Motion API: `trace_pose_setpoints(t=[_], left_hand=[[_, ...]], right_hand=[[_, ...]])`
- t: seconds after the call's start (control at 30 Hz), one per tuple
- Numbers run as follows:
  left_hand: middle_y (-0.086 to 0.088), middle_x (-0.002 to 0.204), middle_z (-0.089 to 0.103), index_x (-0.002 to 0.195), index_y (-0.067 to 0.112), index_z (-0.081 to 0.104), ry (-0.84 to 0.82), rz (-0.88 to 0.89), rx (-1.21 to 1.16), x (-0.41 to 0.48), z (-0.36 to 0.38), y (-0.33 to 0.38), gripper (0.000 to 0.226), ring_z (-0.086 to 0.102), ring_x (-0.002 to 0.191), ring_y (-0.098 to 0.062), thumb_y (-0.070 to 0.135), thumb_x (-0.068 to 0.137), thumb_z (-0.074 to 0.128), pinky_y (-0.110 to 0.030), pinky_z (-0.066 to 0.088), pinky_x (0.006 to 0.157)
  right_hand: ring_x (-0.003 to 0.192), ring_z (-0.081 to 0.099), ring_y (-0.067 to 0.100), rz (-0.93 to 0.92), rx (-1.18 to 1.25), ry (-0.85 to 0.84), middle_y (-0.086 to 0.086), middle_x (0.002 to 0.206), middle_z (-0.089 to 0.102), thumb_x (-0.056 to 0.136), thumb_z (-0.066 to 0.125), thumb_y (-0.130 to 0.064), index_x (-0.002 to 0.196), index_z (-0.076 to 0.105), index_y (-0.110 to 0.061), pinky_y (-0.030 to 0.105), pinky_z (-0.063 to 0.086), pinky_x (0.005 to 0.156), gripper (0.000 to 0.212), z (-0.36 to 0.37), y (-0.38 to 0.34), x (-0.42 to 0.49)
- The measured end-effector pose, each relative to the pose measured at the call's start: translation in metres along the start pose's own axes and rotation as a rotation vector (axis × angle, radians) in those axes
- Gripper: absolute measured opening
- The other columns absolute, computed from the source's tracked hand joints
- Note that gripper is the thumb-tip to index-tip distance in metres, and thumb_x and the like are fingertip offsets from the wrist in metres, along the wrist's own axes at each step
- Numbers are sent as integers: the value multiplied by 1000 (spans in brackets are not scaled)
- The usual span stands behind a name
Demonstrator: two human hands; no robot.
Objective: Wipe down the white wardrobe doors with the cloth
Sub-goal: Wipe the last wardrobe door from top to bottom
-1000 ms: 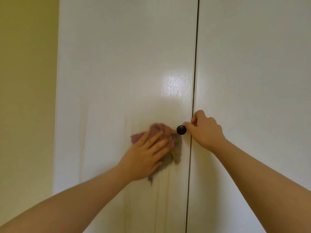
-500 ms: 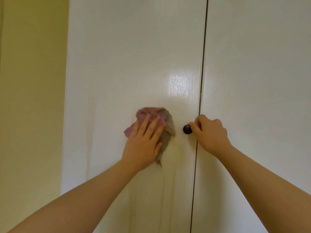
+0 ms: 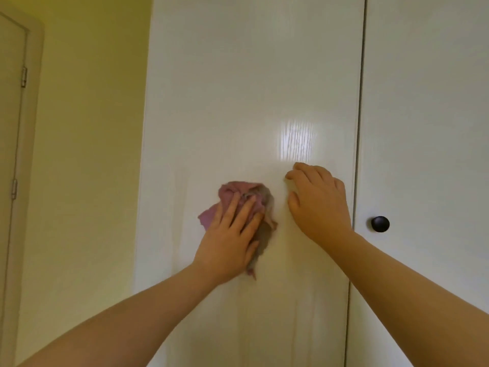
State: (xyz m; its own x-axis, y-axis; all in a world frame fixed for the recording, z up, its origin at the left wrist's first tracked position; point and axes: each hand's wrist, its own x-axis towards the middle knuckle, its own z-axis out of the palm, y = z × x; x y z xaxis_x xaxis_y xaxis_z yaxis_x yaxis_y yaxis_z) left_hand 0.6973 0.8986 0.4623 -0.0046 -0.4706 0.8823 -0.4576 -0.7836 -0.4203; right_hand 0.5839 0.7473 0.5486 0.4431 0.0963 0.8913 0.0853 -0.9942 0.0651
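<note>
Two white wardrobe doors fill the view, the left door [image 3: 251, 88] and the right door [image 3: 428, 115], with a dark seam between them. My left hand [image 3: 227, 239] presses a crumpled pink-grey cloth [image 3: 238, 193] flat against the middle of the left door, fingers straight and pointing up. My right hand [image 3: 317, 202] rests on the left door just right of the cloth, near the seam, fingers loosely bent and holding nothing that I can see. A round black knob [image 3: 380, 223] on the right door is uncovered. The left door's knob is hidden.
A yellow wall [image 3: 87, 154] lies left of the wardrobe. At the far left edge stands a room door [image 3: 10, 128] with hinges. A bright reflection [image 3: 297, 140] shines on the left door above my right hand.
My right hand has left the right door's knob and crossed the seam onto the left door. My left hand has slid the cloth left and slightly up. The view has turned left.
</note>
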Motion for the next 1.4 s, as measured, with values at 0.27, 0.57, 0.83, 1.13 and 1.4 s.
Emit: trace_pose_setpoints(t=[0.27, 0.57, 0.83, 1.13, 1.4], left_hand=[[-19, 142, 45, 139, 9, 35, 42, -219, 27, 13, -4, -46, 57, 26, 134, -38, 37, 89, 36, -56, 30, 107], [-17, 145, 42, 142, 9, 33, 19, -214, 146, -8, -11, -138, 58, 34, 133, -39, 42, 95, 28, -50, 26, 107], [-8, 143, 42, 139, 15, 35, -73, 110, 58, -43, -14, -119, 57, 33, 132, -37, 42, 88, 38, -49, 20, 109], [-16, 146, 38, 140, 9, 33, 13, -78, 57, -32, -8, -120, 59, 30, 134, -41, 39, 89, 35, -55, 28, 109], [-17, 140, 48, 137, 8, 39, -24, -115, 112, -23, -19, -169, 58, 36, 130, -37, 39, 88, 36, -51, 42, 100]], right_hand=[[117, 50, 31, -10, 13, 54, 10, 127, 56, 83, 54, -2, 113, 61, -9, 44, 39, 93, 32, 27, -24, 8], [103, 62, 33, -116, 44, 183, 10, 111, 66, 73, 49, -8, 99, 66, -11, 45, 49, 80, 31, 42, -74, 34], [126, 44, 30, -56, 79, 107, 9, 132, 53, 85, 47, -5, 118, 59, -10, 44, 33, 101, 35, 54, -100, 49], [122, 48, 34, -37, -2, 119, 12, 127, 57, 81, 57, -1, 113, 62, -8, 48, 36, 98, 34, 55, -91, 41], [113, 56, 35, -39, -30, 191, 11, 119, 62, 75, 57, -1, 107, 64, -9, 49, 42, 90, 34, 57, -83, 25]])
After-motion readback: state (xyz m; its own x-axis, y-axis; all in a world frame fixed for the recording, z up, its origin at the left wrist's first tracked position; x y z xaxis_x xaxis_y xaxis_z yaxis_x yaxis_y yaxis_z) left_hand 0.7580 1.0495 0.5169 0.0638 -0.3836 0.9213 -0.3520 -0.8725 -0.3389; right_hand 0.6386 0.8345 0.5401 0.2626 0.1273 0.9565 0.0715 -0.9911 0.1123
